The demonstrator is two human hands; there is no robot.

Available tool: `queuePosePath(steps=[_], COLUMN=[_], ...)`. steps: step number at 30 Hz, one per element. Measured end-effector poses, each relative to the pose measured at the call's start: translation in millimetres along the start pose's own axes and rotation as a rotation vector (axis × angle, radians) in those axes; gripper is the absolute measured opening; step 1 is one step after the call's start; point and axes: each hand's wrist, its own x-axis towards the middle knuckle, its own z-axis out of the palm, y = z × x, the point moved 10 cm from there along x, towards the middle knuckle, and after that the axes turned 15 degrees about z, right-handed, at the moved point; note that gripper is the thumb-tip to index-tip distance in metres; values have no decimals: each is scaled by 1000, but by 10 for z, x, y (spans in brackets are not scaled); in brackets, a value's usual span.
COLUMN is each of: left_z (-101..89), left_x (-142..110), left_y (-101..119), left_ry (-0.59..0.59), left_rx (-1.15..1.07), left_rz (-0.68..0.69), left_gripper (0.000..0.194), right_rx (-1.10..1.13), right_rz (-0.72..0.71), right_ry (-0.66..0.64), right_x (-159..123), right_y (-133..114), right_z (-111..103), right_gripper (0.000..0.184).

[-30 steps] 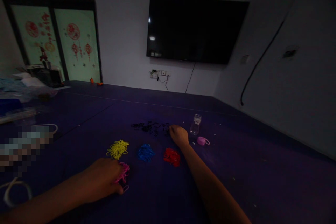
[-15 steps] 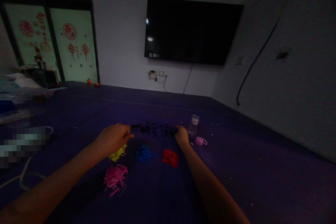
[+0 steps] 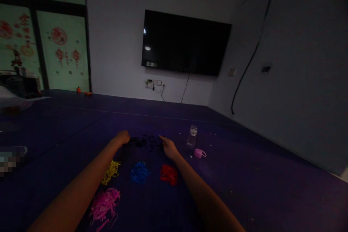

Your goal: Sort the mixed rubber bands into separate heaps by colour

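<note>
Small black bands [image 3: 148, 142] lie strewn on the purple surface between my two hands. My left hand [image 3: 123, 137] is at their left end, its fingers bent and mostly hidden, so any grip is unclear. At the right end, my right hand [image 3: 170, 148] touches the bands, its forefinger stretched out toward the left. Nearer to me are loose piles of blue rubber bands [image 3: 139, 172], red rubber bands [image 3: 169, 174] and yellow rubber bands [image 3: 111, 173]. The yellow pile is partly behind my left forearm. Closest sits a pile of pink rubber bands [image 3: 104, 204].
A clear bottle [image 3: 191, 137] stands right of my right hand, with a pink cap [image 3: 199, 153] with a loop beside it. White scraps dot the purple surface [image 3: 244, 174]. Small orange objects [image 3: 87, 94] lie by the far wall, under a television [image 3: 185, 43].
My right hand has moved left along the black bands, which now cover a narrower stretch. My left hand has shifted farther away from the yellow pile. The view has turned slightly right.
</note>
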Motion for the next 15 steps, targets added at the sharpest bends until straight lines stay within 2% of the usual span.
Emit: queuePosePath(steps=[3,7,10,13,15], left_z=[172,299,376,461,518], left_x=[52,113,160,196,205], left_y=[-66,-118,-111,-21,79], left_ry=[-83,-135,-146,-138,-131], left_rx=[-81,-188,-280,-388,-466], left_rz=[-32,-34,-23,7,35], left_gripper=[27,26,26,26,25], right_rx=[58,41,-94,-264,-351], right_rz=[-2,121,204,247,247], right_ry=[-71,29,85,51,7], right_x=[3,32,14,-30,-64], right_y=[-16,144,247,289,285], right_z=[59,-134,-253,-236,-174], right_gripper=[54,54,51,48,52])
